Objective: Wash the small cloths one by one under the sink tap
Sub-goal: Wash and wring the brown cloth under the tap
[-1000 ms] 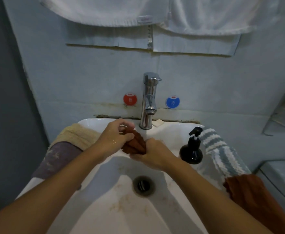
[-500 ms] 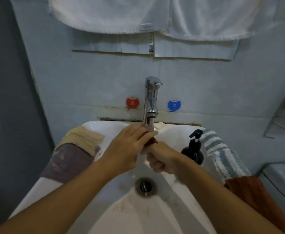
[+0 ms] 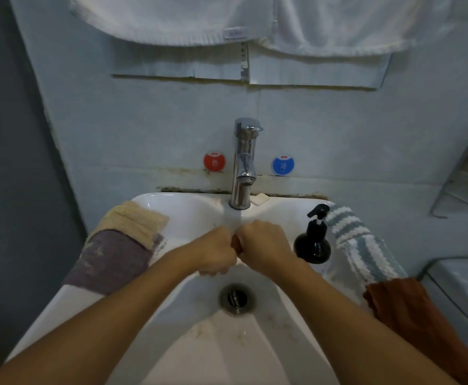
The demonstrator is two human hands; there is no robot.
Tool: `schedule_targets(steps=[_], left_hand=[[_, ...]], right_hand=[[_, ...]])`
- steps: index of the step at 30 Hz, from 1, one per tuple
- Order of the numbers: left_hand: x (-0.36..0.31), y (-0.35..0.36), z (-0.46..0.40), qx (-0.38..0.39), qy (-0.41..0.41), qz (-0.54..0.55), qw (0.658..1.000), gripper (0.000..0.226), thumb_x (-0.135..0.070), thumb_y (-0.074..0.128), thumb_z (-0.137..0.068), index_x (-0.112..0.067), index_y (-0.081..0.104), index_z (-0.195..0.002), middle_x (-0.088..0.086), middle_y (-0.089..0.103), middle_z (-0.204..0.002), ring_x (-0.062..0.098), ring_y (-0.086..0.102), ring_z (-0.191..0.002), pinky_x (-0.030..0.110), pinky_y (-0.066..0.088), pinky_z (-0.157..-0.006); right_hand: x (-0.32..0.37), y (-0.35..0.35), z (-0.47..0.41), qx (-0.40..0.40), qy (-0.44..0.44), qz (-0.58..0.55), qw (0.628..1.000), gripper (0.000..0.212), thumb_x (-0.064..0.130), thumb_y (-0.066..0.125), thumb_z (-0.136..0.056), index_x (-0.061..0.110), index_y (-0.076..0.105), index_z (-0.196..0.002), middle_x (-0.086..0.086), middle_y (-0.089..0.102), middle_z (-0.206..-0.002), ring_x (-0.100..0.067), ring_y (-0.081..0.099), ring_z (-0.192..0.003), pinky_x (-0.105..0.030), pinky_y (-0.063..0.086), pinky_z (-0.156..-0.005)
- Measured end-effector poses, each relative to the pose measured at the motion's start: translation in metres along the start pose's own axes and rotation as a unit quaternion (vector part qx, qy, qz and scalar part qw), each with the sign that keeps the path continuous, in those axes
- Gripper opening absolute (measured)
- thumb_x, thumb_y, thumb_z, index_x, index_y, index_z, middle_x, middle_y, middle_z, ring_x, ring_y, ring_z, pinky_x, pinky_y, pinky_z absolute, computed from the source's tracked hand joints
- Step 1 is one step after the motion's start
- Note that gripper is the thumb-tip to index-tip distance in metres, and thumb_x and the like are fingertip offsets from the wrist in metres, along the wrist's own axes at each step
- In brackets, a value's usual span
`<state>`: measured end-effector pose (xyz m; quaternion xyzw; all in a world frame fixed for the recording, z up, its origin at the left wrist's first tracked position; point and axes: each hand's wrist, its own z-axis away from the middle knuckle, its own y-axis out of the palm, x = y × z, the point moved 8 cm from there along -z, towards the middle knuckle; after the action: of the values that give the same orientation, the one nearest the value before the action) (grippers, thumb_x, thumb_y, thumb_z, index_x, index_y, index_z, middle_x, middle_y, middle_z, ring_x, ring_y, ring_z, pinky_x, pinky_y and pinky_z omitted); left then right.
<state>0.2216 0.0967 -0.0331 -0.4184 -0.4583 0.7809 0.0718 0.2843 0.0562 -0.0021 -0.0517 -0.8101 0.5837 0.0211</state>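
Water runs from the chrome tap (image 3: pixel 244 165) into the white sink (image 3: pixel 177 215). Under the stream, my left hand (image 3: pixel 216 252) and my right hand (image 3: pixel 263 241) are fisted side by side around a small rust-brown cloth (image 3: pixel 236 243). Only a sliver of it shows between my knuckles. A beige cloth (image 3: pixel 133 222) and a mauve cloth (image 3: pixel 108 262) lie on the sink's left rim. A blue-and-white striped cloth (image 3: pixel 363 245) and a rust-brown cloth (image 3: pixel 410 312) hang over the right rim.
A black pump bottle (image 3: pixel 313 243) stands on the right rim close to my right hand. A small soap bar (image 3: pixel 260 199) lies behind the tap. The drain (image 3: pixel 237 298) is below my hands. White towels (image 3: pixel 188 18) hang overhead. A wire rack (image 3: pixel 466 179) sits at the right.
The water now runs from the tap. My left hand has come down from the tap's spout and closed on the cloth beside my right hand. Both fists sit under the stream.
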Motion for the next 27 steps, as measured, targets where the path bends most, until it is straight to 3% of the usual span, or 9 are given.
schedule_targets(steps=[7, 11, 14, 16, 18, 20, 22, 24, 27], left_hand=[[0.01, 0.011, 0.018, 0.218, -0.052, 0.258, 0.94, 0.026, 0.005, 0.033, -0.082, -0.019, 0.042, -0.076, -0.002, 0.04, -0.055, 0.008, 0.025, -0.043, 0.017, 0.017, -0.037], [0.011, 0.001, 0.015, 0.111, -0.017, 0.133, 0.985, 0.02, 0.0, 0.046, -0.085, -0.016, 0.052, -0.076, 0.0, 0.055, -0.059, 0.011, 0.045, -0.048, 0.02, 0.031, -0.044], [0.004, -0.024, 0.013, -0.09, 0.045, -0.043, 0.994, 0.014, -0.011, 0.06, -0.087, -0.019, 0.056, -0.098, 0.0, 0.063, -0.085, 0.015, 0.061, -0.075, 0.028, 0.049, -0.064], [-0.007, -0.048, 0.023, -0.259, 0.125, -0.138, 0.948, 0.045, -0.014, 0.071, -0.078, -0.023, 0.049, -0.116, -0.003, 0.057, -0.102, 0.017, 0.058, -0.093, 0.033, 0.05, -0.078], [-0.024, -0.057, 0.037, -0.383, 0.243, -0.26, 0.852, 0.057, -0.01, 0.077, -0.064, -0.014, 0.055, -0.117, 0.005, 0.06, -0.105, 0.026, 0.059, -0.096, 0.038, 0.05, -0.08], [-0.034, -0.051, 0.047, -0.454, 0.315, -0.33, 0.766, 0.046, -0.012, 0.073, -0.066, -0.008, 0.063, -0.111, 0.011, 0.066, -0.105, 0.031, 0.062, -0.095, 0.04, 0.052, -0.081], [-0.031, -0.044, 0.044, -0.463, 0.334, -0.327, 0.753, 0.031, -0.014, 0.071, -0.075, -0.007, 0.067, -0.105, 0.012, 0.068, -0.101, 0.029, 0.064, -0.092, 0.038, 0.054, -0.078], [-0.03, -0.035, 0.036, -0.413, 0.32, -0.332, 0.786, 0.019, -0.009, 0.075, -0.073, -0.008, 0.067, -0.091, 0.011, 0.068, -0.087, 0.028, 0.065, -0.078, 0.034, 0.052, -0.061], [-0.025, -0.026, 0.021, -0.273, 0.168, -0.354, 0.878, 0.012, -0.008, 0.061, -0.086, -0.01, 0.064, -0.098, 0.007, 0.064, -0.089, 0.026, 0.063, -0.083, 0.03, 0.036, -0.066]], right_hand=[[0.015, -0.014, -0.002, -0.084, -0.064, 0.039, 0.994, 0.033, 0.023, 0.087, -0.064, 0.02, 0.055, -0.054, 0.003, 0.047, -0.045, -0.014, 0.035, -0.039, -0.02, 0.026, -0.048], [0.012, -0.008, -0.004, -0.028, -0.017, 0.05, 0.998, 0.022, 0.031, 0.055, -0.098, 0.021, 0.053, -0.079, 0.0, 0.048, -0.071, -0.016, 0.046, -0.064, -0.026, 0.029, -0.06], [-0.001, 0.001, -0.004, 0.022, 0.092, -0.086, 0.992, 0.017, 0.026, 0.058, -0.096, 0.019, 0.052, -0.082, 0.003, 0.048, -0.068, -0.011, 0.046, -0.06, -0.024, 0.034, -0.056], [-0.013, 0.017, -0.001, 0.087, 0.192, -0.26, 0.942, 0.017, 0.017, 0.06, -0.092, 0.017, 0.053, -0.077, 0.001, 0.052, -0.065, -0.011, 0.046, -0.054, -0.024, 0.037, -0.052], [-0.014, 0.033, 0.008, 0.183, 0.261, -0.474, 0.821, 0.023, 0.01, 0.06, -0.088, 0.017, 0.048, -0.069, 0.0, 0.044, -0.055, -0.012, 0.037, -0.043, -0.023, 0.032, -0.044], [0.003, 0.04, 0.021, 0.319, 0.254, -0.597, 0.691, 0.037, 0.007, 0.056, -0.091, 0.022, 0.04, -0.061, 0.004, 0.032, -0.049, -0.01, 0.025, -0.038, -0.02, 0.02, -0.041], [0.018, 0.038, 0.031, 0.421, 0.199, -0.602, 0.648, 0.048, 0.007, 0.051, -0.093, 0.026, 0.035, -0.052, 0.007, 0.028, -0.046, -0.009, 0.021, -0.038, -0.021, 0.015, -0.044], [0.022, 0.04, 0.033, 0.439, 0.181, -0.556, 0.683, 0.048, 0.006, 0.052, -0.092, 0.025, 0.034, -0.051, 0.006, 0.029, -0.046, -0.009, 0.022, -0.039, -0.023, 0.016, -0.047], [-0.007, 0.036, 0.013, 0.252, 0.194, -0.334, 0.888, 0.024, 0.012, 0.065, -0.086, 0.018, 0.053, -0.067, 0.001, 0.052, -0.062, -0.014, 0.049, -0.055, -0.025, 0.041, -0.055]])
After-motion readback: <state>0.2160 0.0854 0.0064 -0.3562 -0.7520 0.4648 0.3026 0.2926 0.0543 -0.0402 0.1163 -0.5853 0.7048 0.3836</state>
